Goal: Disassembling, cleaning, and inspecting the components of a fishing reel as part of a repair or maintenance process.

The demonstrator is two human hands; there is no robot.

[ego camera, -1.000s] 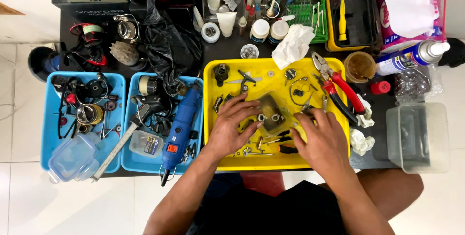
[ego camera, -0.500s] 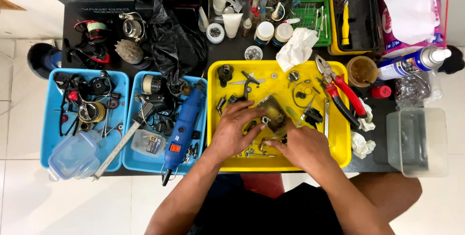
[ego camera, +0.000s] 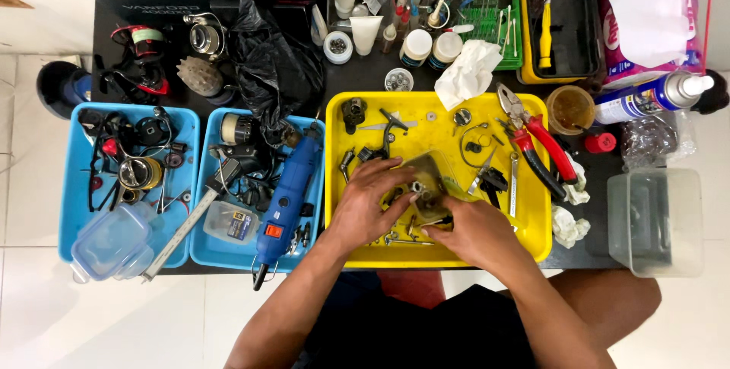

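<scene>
Both my hands work over a yellow tray [ego camera: 532, 221] strewn with several small metal parts. My left hand [ego camera: 366, 205] curls around the left side of a small clear plastic container [ego camera: 423, 179] that holds a metal part. My right hand [ego camera: 470, 231] pinches something small at the container's lower right edge; what it grips is hidden by the fingers. Red-handled pliers [ego camera: 536, 141] lie on the tray's right side.
Two blue trays [ego camera: 76, 186] [ego camera: 199, 240] at the left hold fishing reel parts and a blue rotary tool [ego camera: 285, 194]. A spray can [ego camera: 654, 95], an empty clear tub [ego camera: 658, 221], a brown cup [ego camera: 570, 108], tissues [ego camera: 468, 72], bottles and a black bag [ego camera: 277, 65] crowd the black table.
My right hand has moved left from the tray's right half to the container, closing in beside my left hand. The left hand has stayed on the container.
</scene>
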